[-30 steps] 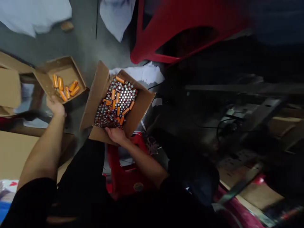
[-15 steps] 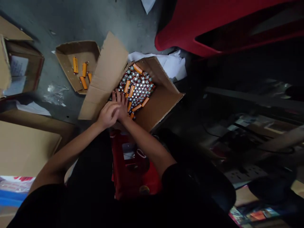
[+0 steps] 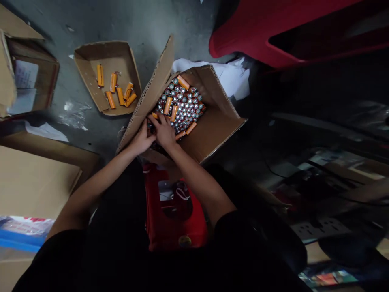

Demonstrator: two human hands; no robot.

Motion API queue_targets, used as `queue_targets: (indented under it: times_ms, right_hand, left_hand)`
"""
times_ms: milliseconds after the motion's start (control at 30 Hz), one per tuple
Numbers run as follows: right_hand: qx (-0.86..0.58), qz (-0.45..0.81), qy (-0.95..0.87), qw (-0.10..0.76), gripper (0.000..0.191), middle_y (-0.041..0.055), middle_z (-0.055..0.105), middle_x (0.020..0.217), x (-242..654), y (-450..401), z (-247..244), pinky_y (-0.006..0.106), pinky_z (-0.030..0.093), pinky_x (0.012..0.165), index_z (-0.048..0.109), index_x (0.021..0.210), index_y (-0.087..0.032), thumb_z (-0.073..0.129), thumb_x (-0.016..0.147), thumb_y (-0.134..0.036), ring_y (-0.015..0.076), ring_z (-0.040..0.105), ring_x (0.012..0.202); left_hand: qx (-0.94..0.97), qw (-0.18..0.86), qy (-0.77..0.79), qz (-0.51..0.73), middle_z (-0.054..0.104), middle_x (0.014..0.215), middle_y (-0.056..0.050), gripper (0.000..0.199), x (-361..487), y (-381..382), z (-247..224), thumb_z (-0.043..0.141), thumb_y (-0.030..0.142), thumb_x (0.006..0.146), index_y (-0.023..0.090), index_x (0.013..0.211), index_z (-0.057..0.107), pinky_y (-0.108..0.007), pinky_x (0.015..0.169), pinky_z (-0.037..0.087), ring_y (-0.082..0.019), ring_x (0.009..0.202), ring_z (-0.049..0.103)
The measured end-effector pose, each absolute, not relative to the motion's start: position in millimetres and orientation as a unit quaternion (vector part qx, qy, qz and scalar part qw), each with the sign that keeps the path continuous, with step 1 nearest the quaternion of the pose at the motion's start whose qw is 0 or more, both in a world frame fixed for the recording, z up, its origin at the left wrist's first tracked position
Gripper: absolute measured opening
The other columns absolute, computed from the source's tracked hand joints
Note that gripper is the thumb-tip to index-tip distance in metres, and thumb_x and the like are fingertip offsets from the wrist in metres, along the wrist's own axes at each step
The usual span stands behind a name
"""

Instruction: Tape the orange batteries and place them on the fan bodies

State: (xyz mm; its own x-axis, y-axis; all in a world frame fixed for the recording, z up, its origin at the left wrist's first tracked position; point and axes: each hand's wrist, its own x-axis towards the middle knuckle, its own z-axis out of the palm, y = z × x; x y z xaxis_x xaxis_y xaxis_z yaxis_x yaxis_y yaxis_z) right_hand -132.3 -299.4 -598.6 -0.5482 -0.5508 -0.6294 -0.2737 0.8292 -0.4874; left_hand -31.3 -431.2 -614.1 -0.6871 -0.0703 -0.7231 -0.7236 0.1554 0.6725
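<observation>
Right hand (image 3: 165, 133): fingers bent down among cells, beside the left. Left hand (image 3: 142, 140): fingers curled at the same corner; whether either grips a cell cannot be told, the fingertips being partly hidden.

Red plastic stool (image 3: 196, 227): between the dark-clad legs.

Open brown cardboard box (image 3: 209, 132): just past the stool, holding packed silver-topped cylindrical cells (image 3: 184, 106), upright, with several orange-wrapped cylindrical cells (image 3: 167, 105) lying loose on top.

Shallow brown cardboard tray (image 3: 86, 61): on the grey floor (image 3: 121, 20), left of the box's raised flap (image 3: 156, 94); six orange cells visible, some apparently wired.

Crumpled white sheet (image 3: 225, 77): behind the box. Larger red plastic seat (image 3: 243, 36): farther right.

Hazards, as judged: a forearm pressing the flap or near wall could tip the box and roll loose cells out; fingers digging in could topple the upright rows; a bare lead touching metal ends could short.

Markings: round pale badge (image 3: 184, 241) on the stool, illegible; red print (image 3: 35, 219) on plastic packaging at lower left, unreadable; white label (image 3: 26, 75) in the far-left carton, writing too faint. No brand legible on any cell.
</observation>
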Motion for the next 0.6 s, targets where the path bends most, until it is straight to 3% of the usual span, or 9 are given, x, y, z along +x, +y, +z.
queue_targets:
  times_ms: [100,267,433,600]
  right_hand:
    - [-0.215,-0.161,0.870,0.414,0.064,0.0101,0.046,0.173,-126.5,-284.6,-590.7,0.056,0.049,0.127,0.057,0.166,-0.034,0.063,0.103,-0.026,0.0373,0.043,0.157]
    - [-0.189,-0.139,0.873,0.428,0.072,0.0134,0.040,0.178,-120.7,-282.3,-593.3,0.057,0.050,0.124,0.053,0.169,-0.031,0.065,0.099,-0.021,0.0407,0.039,0.158]
    - [-0.170,-0.175,0.884,0.399,0.066,0.0135,0.049,0.172,-112.3,-288.8,-613.9,0.051,0.043,0.129,0.062,0.162,-0.026,0.059,0.097,-0.015,0.0331,0.045,0.157]
    - [-0.099,-0.265,0.891,0.355,0.057,0.0150,0.061,0.163,-99.6,-269.7,-625.4,0.044,0.043,0.130,0.073,0.146,-0.021,0.056,0.092,-0.012,0.0239,0.052,0.157]
  left_hand:
    - [-0.271,0.306,0.743,0.530,0.038,0.180,-0.021,0.094,-49.4,-426.6,-613.0,0.074,0.026,0.089,0.016,0.174,0.035,-0.057,0.142,0.030,-0.040,0.168,0.039]
    - [-0.223,0.336,0.771,0.494,0.033,0.181,-0.021,0.091,-67.7,-423.1,-619.1,0.070,0.017,0.084,0.012,0.170,0.041,-0.049,0.143,0.031,-0.037,0.167,0.042]
    - [-0.229,0.278,0.784,0.506,0.057,0.167,-0.020,0.078,-68.4,-423.7,-625.4,0.065,0.010,0.081,0.012,0.158,0.057,-0.054,0.141,0.034,-0.035,0.161,0.052]
    - [-0.197,0.253,0.791,0.521,0.064,0.163,-0.014,0.074,-70.7,-415.5,-615.6,0.066,0.010,0.077,0.016,0.150,0.068,-0.052,0.137,0.042,-0.032,0.156,0.058]
